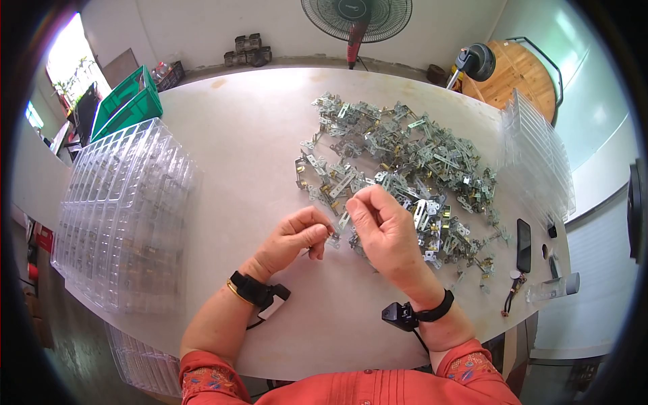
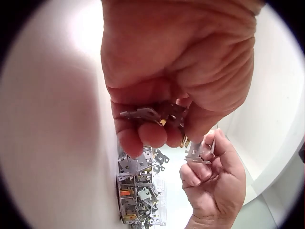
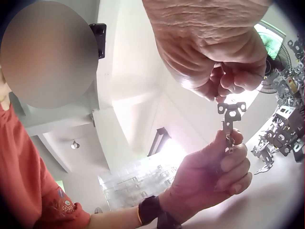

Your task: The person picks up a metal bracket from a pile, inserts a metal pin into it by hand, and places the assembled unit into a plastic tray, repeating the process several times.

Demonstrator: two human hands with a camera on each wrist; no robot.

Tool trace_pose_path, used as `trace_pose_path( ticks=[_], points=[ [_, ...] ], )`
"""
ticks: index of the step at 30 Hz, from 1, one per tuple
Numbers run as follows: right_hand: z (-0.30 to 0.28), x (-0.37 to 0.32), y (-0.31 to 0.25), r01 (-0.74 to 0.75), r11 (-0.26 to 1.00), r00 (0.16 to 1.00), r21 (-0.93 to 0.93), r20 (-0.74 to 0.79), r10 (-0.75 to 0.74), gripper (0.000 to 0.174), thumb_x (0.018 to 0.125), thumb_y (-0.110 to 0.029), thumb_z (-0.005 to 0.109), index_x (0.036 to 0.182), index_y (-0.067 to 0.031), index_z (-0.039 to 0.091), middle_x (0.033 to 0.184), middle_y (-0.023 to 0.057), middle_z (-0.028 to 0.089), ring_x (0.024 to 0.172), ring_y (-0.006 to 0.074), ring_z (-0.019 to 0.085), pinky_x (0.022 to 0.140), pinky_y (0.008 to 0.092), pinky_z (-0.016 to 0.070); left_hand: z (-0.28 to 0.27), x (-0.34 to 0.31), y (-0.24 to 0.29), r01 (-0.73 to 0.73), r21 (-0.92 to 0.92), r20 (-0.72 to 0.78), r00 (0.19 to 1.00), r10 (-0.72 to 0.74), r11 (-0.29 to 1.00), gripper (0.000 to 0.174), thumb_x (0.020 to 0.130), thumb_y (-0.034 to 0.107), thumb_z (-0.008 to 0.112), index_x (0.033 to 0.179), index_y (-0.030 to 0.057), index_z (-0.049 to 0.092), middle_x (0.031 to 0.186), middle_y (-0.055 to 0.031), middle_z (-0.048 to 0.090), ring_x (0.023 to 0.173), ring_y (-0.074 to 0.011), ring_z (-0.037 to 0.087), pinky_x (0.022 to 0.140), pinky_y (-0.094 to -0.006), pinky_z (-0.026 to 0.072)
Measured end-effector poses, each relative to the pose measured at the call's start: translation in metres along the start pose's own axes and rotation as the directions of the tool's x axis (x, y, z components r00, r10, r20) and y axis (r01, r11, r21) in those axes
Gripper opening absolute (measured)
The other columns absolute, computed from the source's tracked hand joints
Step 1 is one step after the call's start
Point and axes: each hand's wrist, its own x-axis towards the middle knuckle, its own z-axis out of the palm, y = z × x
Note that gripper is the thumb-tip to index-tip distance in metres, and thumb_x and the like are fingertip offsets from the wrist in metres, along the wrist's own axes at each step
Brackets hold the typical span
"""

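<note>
My left hand (image 1: 290, 239) grips small metal parts with brass bits (image 2: 163, 122) in its curled fingers, in the left wrist view. Facing it, my right hand (image 2: 219, 186) pinches a thin silver bracket (image 2: 194, 152). From the right wrist view, a flat bracket with holes (image 3: 232, 113) stands upright above the left hand (image 3: 209, 174), just below the curled fingertips of the right hand (image 3: 214, 52). Whether it touches those fingertips, I cannot tell. A heap of metal brackets (image 1: 432, 162) lies on the table beyond both hands.
Stacked clear plastic trays (image 1: 121, 216) stand at the table's left, with a green crate (image 1: 128, 108) behind them. More clear trays (image 1: 536, 158) lean at the right. A phone (image 1: 524, 245) and a bottle (image 1: 550, 289) lie near the right edge; a fan (image 1: 356, 17) is beyond.
</note>
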Motion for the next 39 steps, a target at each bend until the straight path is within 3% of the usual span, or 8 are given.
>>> trace_pose_path(
  ticks=[2, 6, 8, 27, 33, 39],
  points=[
    [-0.008, 0.001, -0.011, -0.271, 0.944, 0.962, 0.191, 0.081, 0.26, 0.01, 0.099, -0.012, 0.062, 0.094, -0.0039, 0.058, 0.07, 0.0067, 0.063, 0.062, 0.0148, 0.06, 0.058, 0.0297, 0.0474, -0.004, 0.0, -0.003, -0.051, -0.245, -0.081, 0.996, 0.032, 0.968, 0.018, 0.105, 0.023, 0.055, 0.107, 0.005, 0.058, 0.079, -0.0015, 0.058, 0.066, -0.0141, 0.058, 0.068, -0.0329, 0.0516],
    [-0.006, 0.0, 0.003, -0.284, 0.943, 0.953, 0.173, 0.16, 0.257, 0.01, 0.099, -0.013, 0.062, 0.097, -0.0041, 0.059, 0.07, 0.0064, 0.063, 0.063, 0.0134, 0.061, 0.059, 0.0297, 0.0482, -0.008, 0.003, -0.004, -0.138, -0.441, -0.131, 0.987, 0.088, 0.887, 0.019, 0.105, 0.024, 0.056, 0.108, 0.0055, 0.06, 0.074, -0.0015, 0.054, 0.061, -0.0149, 0.054, 0.067, -0.0339, 0.0508],
    [-0.001, -0.002, 0.009, -0.191, 0.976, 0.974, 0.104, 0.143, 0.175, 0.01, 0.099, -0.013, 0.062, 0.097, -0.0035, 0.059, 0.069, 0.0068, 0.063, 0.061, 0.0141, 0.06, 0.059, 0.0305, 0.0481, -0.008, 0.003, -0.003, -0.139, -0.444, -0.13, 0.987, 0.09, 0.885, 0.019, 0.105, 0.024, 0.056, 0.108, 0.0058, 0.06, 0.074, -0.0013, 0.054, 0.06, -0.0147, 0.053, 0.068, -0.0353, 0.0511],
    [-0.003, -0.001, 0.002, -0.189, 0.981, 0.968, 0.037, 0.176, 0.179, 0.009, 0.098, -0.011, 0.061, 0.095, -0.0023, 0.06, 0.069, 0.0094, 0.062, 0.059, 0.0173, 0.058, 0.057, 0.033, 0.0464, -0.009, 0.003, -0.007, -0.148, -0.404, -0.1, 0.988, 0.117, 0.903, 0.015, 0.105, 0.022, 0.056, 0.11, 0.0083, 0.058, 0.076, -0.0019, 0.054, 0.064, -0.0153, 0.055, 0.071, -0.0369, 0.0521],
    [-0.006, 0.0, 0.002, -0.23, 0.972, 0.956, 0.048, 0.196, 0.217, 0.01, 0.099, -0.011, 0.061, 0.104, -0.0032, 0.058, 0.071, 0.0085, 0.063, 0.062, 0.0171, 0.06, 0.06, 0.0327, 0.0481, -0.01, 0.002, -0.004, -0.151, -0.363, -0.086, 0.988, 0.129, 0.92, 0.015, 0.104, 0.02, 0.057, 0.109, 0.006, 0.059, 0.076, -0.0026, 0.056, 0.065, -0.0151, 0.056, 0.071, -0.0352, 0.0521],
    [-0.014, 0.004, -0.003, -0.407, 0.903, 0.87, 0.14, 0.359, 0.337, 0.014, 0.104, -0.013, 0.054, 0.113, -0.0024, 0.058, 0.078, 0.0033, 0.063, 0.07, 0.0099, 0.059, 0.063, 0.0281, 0.0493, -0.008, 0.001, -0.005, -0.133, -0.216, -0.042, 0.991, 0.127, 0.967, 0.019, 0.102, 0.021, 0.061, 0.108, 0.0028, 0.061, 0.075, -0.0022, 0.059, 0.07, -0.0138, 0.06, 0.067, -0.0294, 0.0499]
  ],
)
